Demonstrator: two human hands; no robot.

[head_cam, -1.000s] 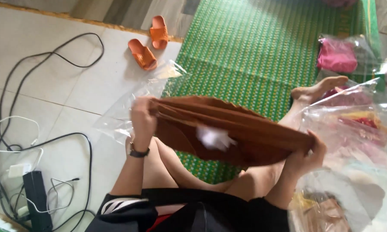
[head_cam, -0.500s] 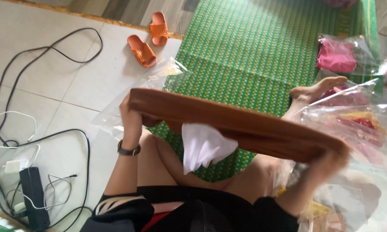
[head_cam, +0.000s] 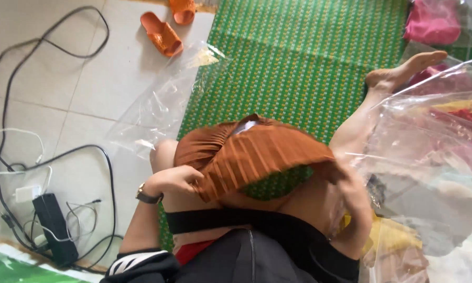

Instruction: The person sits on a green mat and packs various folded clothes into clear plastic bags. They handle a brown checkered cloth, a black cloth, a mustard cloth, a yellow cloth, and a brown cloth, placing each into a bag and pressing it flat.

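Our left fingers (head_cam: pixel 191 175) are pinched together on the near edge of the brown pleated garment (head_cam: pixel 251 157), the left hand (head_cam: pixel 173 181) curled beside our raised knee with a watch (head_cam: pixel 148 196) on the wrist. Our right hand (head_cam: pixel 346 181) sits at the garment's far end, but the cloth and our leg cover its fingers; it looks closed on the fabric, though we cannot tell for certain.

Half a second ago we held the garment stretched out in a long straight band between both hands, a white tag dangling below it. Now our hands have come closer together and the cloth has bunched into a rounded, doubled heap over our lap, the tag only a white sliver at its top. We judge that a fold has just been made and the piece is being gathered down to a smaller shape.

Beyond it lies the green woven mat (head_cam: pixel 309 57). A clear plastic bag (head_cam: pixel 162 105) lies open on the tiled floor (head_cam: pixel 63 89) to our left, orange sandals (head_cam: pixel 162 34) further off, cables (head_cam: pixel 15 131) at the edge. To our right stand bagged clothes (head_cam: pixel 435 136).
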